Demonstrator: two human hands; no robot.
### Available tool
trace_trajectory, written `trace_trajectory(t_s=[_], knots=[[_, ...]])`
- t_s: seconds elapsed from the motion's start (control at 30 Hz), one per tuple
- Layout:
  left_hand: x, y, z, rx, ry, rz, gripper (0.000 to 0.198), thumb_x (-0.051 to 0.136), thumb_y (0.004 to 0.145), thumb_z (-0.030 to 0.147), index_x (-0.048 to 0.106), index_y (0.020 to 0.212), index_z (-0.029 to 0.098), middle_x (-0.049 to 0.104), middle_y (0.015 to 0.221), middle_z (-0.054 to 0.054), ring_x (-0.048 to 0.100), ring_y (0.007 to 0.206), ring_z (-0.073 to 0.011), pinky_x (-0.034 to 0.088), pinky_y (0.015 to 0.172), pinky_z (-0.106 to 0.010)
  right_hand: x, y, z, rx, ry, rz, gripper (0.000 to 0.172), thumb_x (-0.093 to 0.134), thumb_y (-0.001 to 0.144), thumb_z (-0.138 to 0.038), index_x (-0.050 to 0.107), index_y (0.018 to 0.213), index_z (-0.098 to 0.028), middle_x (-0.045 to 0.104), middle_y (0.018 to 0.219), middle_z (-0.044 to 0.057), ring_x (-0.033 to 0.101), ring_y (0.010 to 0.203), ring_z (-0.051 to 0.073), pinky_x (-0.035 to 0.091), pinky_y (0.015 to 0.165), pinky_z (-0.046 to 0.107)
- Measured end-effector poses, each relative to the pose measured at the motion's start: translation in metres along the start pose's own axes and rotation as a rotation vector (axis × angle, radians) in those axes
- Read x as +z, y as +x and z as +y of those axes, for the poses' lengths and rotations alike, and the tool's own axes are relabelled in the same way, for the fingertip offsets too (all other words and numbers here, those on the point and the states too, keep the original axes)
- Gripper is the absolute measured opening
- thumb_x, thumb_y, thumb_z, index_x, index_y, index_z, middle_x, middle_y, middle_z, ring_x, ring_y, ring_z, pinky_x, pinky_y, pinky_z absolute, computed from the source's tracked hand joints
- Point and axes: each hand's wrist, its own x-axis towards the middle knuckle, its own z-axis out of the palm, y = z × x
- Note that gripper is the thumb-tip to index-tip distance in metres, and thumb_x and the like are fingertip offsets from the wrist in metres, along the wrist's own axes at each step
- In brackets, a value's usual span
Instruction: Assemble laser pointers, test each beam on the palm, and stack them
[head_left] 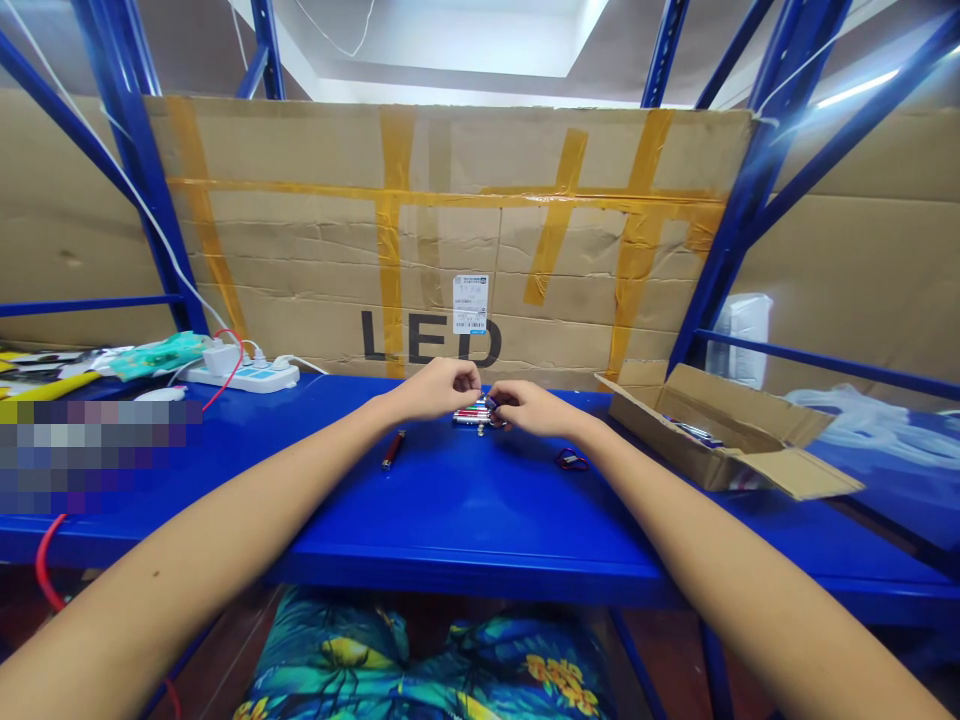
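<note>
"Where is the cluster of slim metallic tubes (469, 415)?"

"On the blue tabletop (465, 510), with both hands at it."

"How does the left hand (439, 388) stand?"

"Fingers curled at the cluster's far left edge. Whether they grasp a tube, I cannot tell."

"And the right hand (526, 408)?"

"At the cluster's right end, fingertips bent inward beside a small dark piece (492, 404). I cannot tell whether it is pinched."

"What lies around the cluster?"

"Left of it and nearer the person, a dark red tube (393, 450); right of it, also nearer, a small red-edged loop (572, 460). Farther right, an open cardboard box (660, 447). Well to its left, a white power strip (259, 378). Behind it, a taped cardboard panel (570, 340) printed 'LED'."
</note>
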Motion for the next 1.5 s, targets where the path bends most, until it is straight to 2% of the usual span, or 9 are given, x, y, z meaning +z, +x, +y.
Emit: trace_trajectory(t_s=[0.17, 0.37, 0.57, 0.77, 0.93, 1.1, 1.23, 1.37, 1.5], knots=[[0.005, 0.0, 0.005, -0.02, -0.103, 0.036, 0.006, 0.058, 0.077, 0.02, 0.058, 0.081, 0.016, 0.06, 0.064, 0.002, 0.053, 0.058, -0.0097, 0.041, 0.055, -0.021, 0.002, 0.002, 0.0, -0.121, -0.069, 0.094, 0.018, 0.046, 0.077, -0.009, 0.059, 0.085, -0.017, 0.064, 0.076, 0.002, 0.055, 0.07, 0.015, 0.043, 0.068, 0.029], [0.001, 0.002, 0.008, -0.117, -0.331, 0.055, 0.011, 0.058, 0.082, 0.025, 0.057, 0.081, 0.014, 0.062, 0.062, 0.0, 0.052, 0.047, -0.0079, 0.041, 0.046, -0.02, 0.003, 0.002, -0.007, -0.21, -0.084, 0.292, 0.02, 0.05, 0.083, -0.016, 0.061, 0.1, -0.017, 0.066, 0.101, 0.007, 0.057, 0.092, 0.019, 0.042, 0.083, 0.032], [0.002, 0.001, 0.01, -0.108, -0.419, 0.019, 0.013, 0.059, 0.082, 0.024, 0.059, 0.078, 0.012, 0.065, 0.065, -0.003, 0.055, 0.049, -0.008, 0.044, 0.046, -0.02, 0.005, 0.001, -0.006, -0.285, -0.201, 0.469, 0.012, 0.053, 0.076, -0.011, 0.052, 0.086, -0.019, 0.057, 0.086, 0.004, 0.053, 0.082, 0.018, 0.042, 0.073, 0.031], [0.006, 0.001, 0.006, -0.114, -0.429, 0.003, 0.012, 0.059, 0.082, 0.024, 0.059, 0.078, 0.012, 0.066, 0.065, -0.003, 0.055, 0.048, -0.0084, 0.043, 0.046, -0.02, 0.006, -0.002, -0.004, -0.347, -0.241, 0.446, 0.005, 0.054, 0.083, -0.016, 0.053, 0.08, -0.019, 0.056, 0.08, 0.004, 0.052, 0.077, 0.018, 0.04, 0.073, 0.031], [0.007, 0.001, 0.005, -0.121, -0.458, -0.009, 0.013, 0.059, 0.083, 0.025, 0.058, 0.078, 0.013, 0.063, 0.059, -0.001, 0.054, 0.046, -0.0086, 0.042, 0.045, -0.02, 0.007, -0.004, -0.007, -0.358, -0.281, 0.375, 0.016, 0.045, 0.091, -0.021, 0.058, 0.082, -0.019, 0.055, 0.078, 0.005, 0.051, 0.076, 0.018, 0.04, 0.074, 0.032], [0.007, 0.001, 0.008, -0.118, -0.434, -0.006, 0.011, 0.059, 0.082, 0.023, 0.057, 0.078, 0.013, 0.062, 0.058, 0.0, 0.053, 0.045, -0.0077, 0.041, 0.045, -0.019, 0.004, -0.005, -0.009, -0.364, -0.294, 0.377, 0.003, 0.053, 0.084, -0.019, 0.056, 0.086, -0.019, 0.052, 0.085, 0.005, 0.05, 0.08, 0.018, 0.04, 0.074, 0.032], [0.007, 0.001, 0.008, -0.106, -0.425, -0.012, 0.01, 0.058, 0.082, 0.023, 0.057, 0.078, 0.013, 0.064, 0.063, -0.001, 0.054, 0.048, -0.0081, 0.042, 0.047, -0.02, 0.002, -0.004, -0.008, -0.331, -0.262, 0.4, 0.01, 0.053, 0.078, -0.012, 0.051, 0.084, -0.019, 0.052, 0.082, 0.003, 0.049, 0.075, 0.017, 0.039, 0.068, 0.029], [0.006, 0.0, 0.008, -0.08, -0.378, -0.015, 0.01, 0.058, 0.083, 0.023, 0.058, 0.079, 0.013, 0.06, 0.057, 0.002, 0.052, 0.047, -0.0075, 0.041, 0.049, -0.02, 0.001, -0.004, -0.008, -0.324, -0.237, 0.369, 0.006, 0.052, 0.081, -0.014, 0.054, 0.08, -0.019, 0.055, 0.079, 0.003, 0.05, 0.074, 0.017, 0.039, 0.069, 0.029], [0.007, -0.001, 0.01, -0.061, -0.362, -0.01, 0.009, 0.058, 0.083, 0.022, 0.057, 0.08, 0.014, 0.06, 0.057, 0.002, 0.052, 0.047, -0.0076, 0.04, 0.048, -0.02, 0.0, -0.004, -0.01, -0.352, -0.255, 0.322, 0.012, 0.048, 0.087, -0.016, 0.059, 0.081, -0.018, 0.059, 0.08, 0.005, 0.053, 0.078, 0.018, 0.04, 0.074, 0.032]])
